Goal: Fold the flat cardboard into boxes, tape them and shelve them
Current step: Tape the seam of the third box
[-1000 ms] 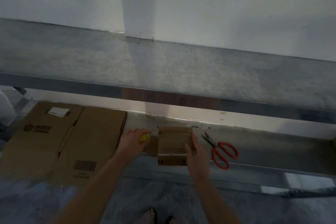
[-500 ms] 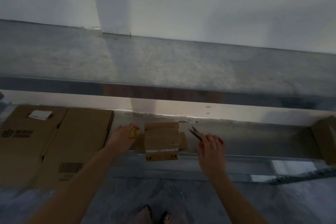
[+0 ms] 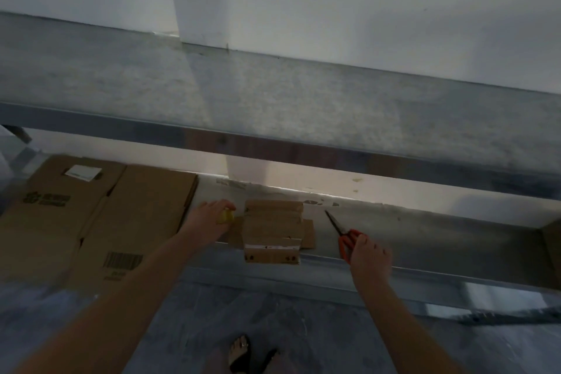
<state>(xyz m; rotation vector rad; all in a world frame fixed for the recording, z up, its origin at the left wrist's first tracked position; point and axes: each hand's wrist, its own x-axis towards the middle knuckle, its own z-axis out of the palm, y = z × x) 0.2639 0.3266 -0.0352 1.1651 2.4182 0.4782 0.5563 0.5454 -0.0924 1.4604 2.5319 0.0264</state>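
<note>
— Where is the small cardboard box [image 3: 273, 231]?

— On the lower shelf [image 3: 440, 240], with its near end at the shelf's front lip.

— And the hands?

— The left hand [image 3: 212, 217], at the box's 9 o'clock, curls its fingers over a yellow object [image 3: 226, 217]. It is perhaps a tape roll, but the dim light blurs it. The right hand [image 3: 368, 255], at 4 o'clock, grips the orange handles of the scissors [image 3: 346, 241]. Their blades are together and point toward 11 o'clock.

— Anything else?

— Flattened cartons [image 3: 91, 222] lie farther out at 9 o'clock.
</note>
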